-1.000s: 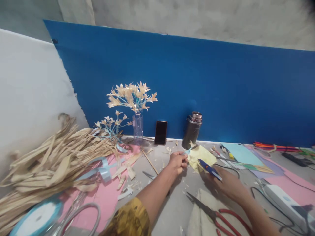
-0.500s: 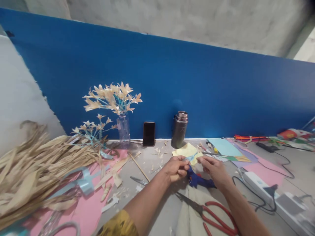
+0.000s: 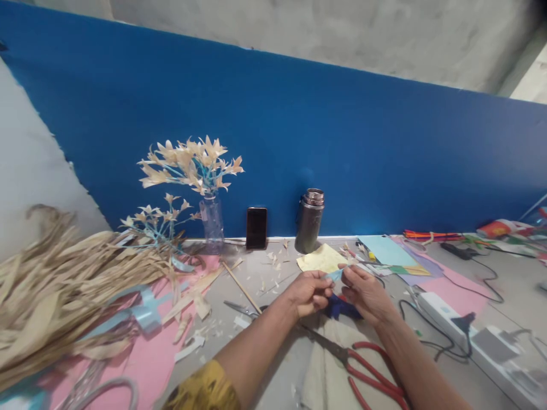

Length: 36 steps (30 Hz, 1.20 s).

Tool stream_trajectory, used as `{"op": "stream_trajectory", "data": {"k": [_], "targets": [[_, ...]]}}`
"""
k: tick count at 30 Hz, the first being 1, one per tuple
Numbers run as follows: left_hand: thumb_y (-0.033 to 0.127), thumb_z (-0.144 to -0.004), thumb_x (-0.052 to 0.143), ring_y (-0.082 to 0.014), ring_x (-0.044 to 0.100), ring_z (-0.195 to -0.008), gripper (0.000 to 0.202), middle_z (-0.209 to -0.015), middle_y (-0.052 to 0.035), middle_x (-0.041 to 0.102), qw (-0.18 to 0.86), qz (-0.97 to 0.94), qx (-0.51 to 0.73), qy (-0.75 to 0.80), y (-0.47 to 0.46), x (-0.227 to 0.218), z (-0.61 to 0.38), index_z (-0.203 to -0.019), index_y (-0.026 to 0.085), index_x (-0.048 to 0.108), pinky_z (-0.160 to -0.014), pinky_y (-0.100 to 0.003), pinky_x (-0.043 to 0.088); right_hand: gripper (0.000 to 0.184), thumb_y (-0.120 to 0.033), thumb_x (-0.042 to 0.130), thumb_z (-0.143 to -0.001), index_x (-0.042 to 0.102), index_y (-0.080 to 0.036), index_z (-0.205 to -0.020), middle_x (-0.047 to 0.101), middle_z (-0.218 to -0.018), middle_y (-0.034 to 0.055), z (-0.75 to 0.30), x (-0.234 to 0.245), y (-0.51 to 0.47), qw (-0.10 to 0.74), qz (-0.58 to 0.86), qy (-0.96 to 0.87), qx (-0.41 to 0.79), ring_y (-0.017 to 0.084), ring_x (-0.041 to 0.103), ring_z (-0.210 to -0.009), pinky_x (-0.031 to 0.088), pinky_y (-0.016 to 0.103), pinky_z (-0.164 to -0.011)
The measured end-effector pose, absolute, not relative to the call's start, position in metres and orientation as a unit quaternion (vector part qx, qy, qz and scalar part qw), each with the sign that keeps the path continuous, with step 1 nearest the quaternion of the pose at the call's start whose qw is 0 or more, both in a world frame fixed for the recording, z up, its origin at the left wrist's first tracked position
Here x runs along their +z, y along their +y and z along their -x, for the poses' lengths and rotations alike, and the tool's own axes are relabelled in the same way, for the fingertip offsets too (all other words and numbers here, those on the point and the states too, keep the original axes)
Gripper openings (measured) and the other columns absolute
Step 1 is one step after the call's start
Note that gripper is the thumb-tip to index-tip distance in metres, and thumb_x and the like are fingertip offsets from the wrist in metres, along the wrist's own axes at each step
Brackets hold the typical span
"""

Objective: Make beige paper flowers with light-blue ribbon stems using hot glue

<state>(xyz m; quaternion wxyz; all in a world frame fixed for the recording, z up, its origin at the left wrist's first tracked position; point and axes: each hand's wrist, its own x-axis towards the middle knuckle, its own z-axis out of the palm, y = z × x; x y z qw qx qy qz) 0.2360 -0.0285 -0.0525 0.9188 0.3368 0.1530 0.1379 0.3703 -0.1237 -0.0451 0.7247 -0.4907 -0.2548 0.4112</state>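
My left hand [image 3: 311, 294] pinches one end of a light blue strip [image 3: 335, 275], which looks like ribbon or paper. The fingers of my right hand [image 3: 366, 294] are closed on the strip's other end, close to the left fingertips. A thin dark rod [image 3: 376, 263] shows beyond the right fingers; I cannot tell whether it is held. Below the hands lies a dark blue tool [image 3: 342, 308], perhaps a glue gun, partly covered by my right hand. Red-handled scissors [image 3: 348, 357] rest between my forearms. Yellow paper [image 3: 321, 259] lies just behind the strip.
Dried husks [image 3: 85, 285] and pink paper [image 3: 147, 364] cover the left side. Pale flowers stand in a clear bottle [image 3: 212, 225] near a phone [image 3: 256, 229] and an uncapped flask [image 3: 310, 222]. A white power strip [image 3: 444, 313] with cables lies right, before a blue partition [image 3: 384, 154].
My right hand has moved left and closed in on my left hand, now gripping the blue strip's free end. The right hand covers more of the dark blue tool. The view has shifted slightly.
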Motion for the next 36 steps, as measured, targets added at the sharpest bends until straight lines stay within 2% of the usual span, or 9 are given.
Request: {"op": "stream_trajectory", "data": {"k": [7, 13, 18, 21, 23, 26, 28, 30, 36], "targets": [[0.016, -0.067, 0.08, -0.006, 0.052, -0.048, 0.025, -0.068, -0.0017, 0.059, 0.888, -0.387, 0.179, 0.172, -0.034, -0.055, -0.239, -0.072, 0.013, 0.055, -0.035, -0.013, 0.026, 0.036, -0.04, 0.093, -0.052, 0.068, -0.017, -0.063, 0.049, -0.06, -0.0045, -0.37, -0.047, -0.121, 0.749, 0.497, -0.247, 0.362, 0.007, 0.038, -0.051, 0.031, 0.018, -0.039], [0.028, -0.056, 0.086, -0.0065, 0.051, -0.045, 0.036, -0.064, -0.0014, 0.061, 0.849, -0.433, 0.238, 0.186, -0.041, -0.059, -0.244, -0.069, 0.014, 0.055, -0.033, -0.015, 0.025, 0.041, -0.044, 0.092, -0.05, 0.062, -0.018, -0.06, 0.05, -0.06, -0.005, -0.372, -0.053, -0.117, 0.767, 0.517, -0.242, 0.293, 0.007, 0.04, -0.051, 0.029, 0.02, -0.041], [0.036, -0.062, 0.081, -0.0066, 0.045, -0.038, 0.032, -0.055, 0.0005, 0.059, 0.782, -0.507, 0.284, 0.224, -0.05, -0.06, -0.247, -0.069, 0.015, 0.057, -0.032, -0.017, 0.026, 0.045, -0.041, 0.089, -0.059, 0.051, -0.018, -0.051, 0.041, -0.05, -0.0083, -0.37, -0.058, -0.119, 0.761, 0.556, -0.251, 0.22, 0.006, 0.031, -0.048, 0.024, 0.023, -0.044], [0.032, -0.068, 0.076, -0.0052, 0.036, -0.033, 0.026, -0.044, 0.0056, 0.049, 0.757, -0.531, 0.281, 0.257, -0.055, -0.058, -0.248, -0.068, 0.016, 0.055, -0.032, -0.017, 0.025, 0.046, -0.043, 0.087, -0.062, 0.049, -0.019, -0.051, 0.038, -0.05, -0.0086, -0.368, -0.057, -0.121, 0.739, 0.594, -0.259, 0.185, 0.007, 0.03, -0.048, 0.025, 0.023, -0.045], [0.028, -0.069, 0.075, -0.0039, 0.032, -0.034, 0.025, -0.043, 0.0072, 0.045, 0.769, -0.514, 0.273, 0.264, -0.055, -0.054, -0.247, -0.067, 0.017, 0.053, -0.033, -0.016, 0.022, 0.042, -0.047, 0.086, -0.062, 0.054, -0.019, -0.055, 0.041, -0.053, -0.0078, -0.367, -0.052, -0.122, 0.732, 0.594, -0.249, 0.222, 0.008, 0.033, -0.05, 0.027, 0.022, -0.044], [0.021, -0.064, 0.078, -0.0012, 0.033, -0.039, 0.028, -0.054, 0.0053, 0.048, 0.833, -0.439, 0.241, 0.236, -0.05, -0.049, -0.242, -0.067, 0.015, 0.051, -0.035, -0.013, 0.016, 0.035, -0.05, 0.085, -0.062, 0.07, -0.02, -0.073, 0.055, -0.07, -0.0033, -0.368, -0.043, -0.125, 0.746, 0.518, -0.229, 0.349, 0.009, 0.042, -0.058, 0.034, 0.021, -0.045], [0.016, -0.061, 0.08, 0.0001, 0.033, -0.041, 0.03, -0.059, 0.0044, 0.048, 0.876, -0.389, 0.205, 0.2, -0.046, -0.047, -0.238, -0.069, 0.014, 0.052, -0.036, -0.012, 0.013, 0.038, -0.045, 0.088, -0.06, 0.075, -0.02, -0.085, 0.06, -0.081, -0.0012, -0.369, -0.039, -0.127, 0.745, 0.466, -0.235, 0.416, 0.009, 0.046, -0.063, 0.04, 0.02, -0.048], [0.012, -0.062, 0.079, 0.0005, 0.033, -0.042, 0.028, -0.061, 0.0039, 0.047, 0.9, -0.358, 0.174, 0.176, -0.043, -0.046, -0.235, -0.07, 0.012, 0.053, -0.036, -0.012, 0.011, 0.042, -0.04, 0.091, -0.057, 0.077, -0.019, -0.09, 0.057, -0.077, -0.0017, -0.37, -0.037, -0.129, 0.735, 0.447, -0.243, 0.447, 0.008, 0.045, -0.063, 0.041, 0.018, -0.049], [0.009, -0.061, 0.078, -0.0009, 0.038, -0.043, 0.025, -0.064, 0.0003, 0.053, 0.917, -0.336, 0.141, 0.164, -0.045, -0.045, -0.233, -0.07, 0.011, 0.055, -0.035, -0.011, 0.013, 0.041, -0.038, 0.096, -0.048, 0.075, -0.016, -0.075, 0.049, -0.064, -0.0044, -0.374, -0.042, -0.127, 0.733, 0.479, -0.235, 0.422, 0.006, 0.039, -0.056, 0.037, 0.016, -0.045]]}}
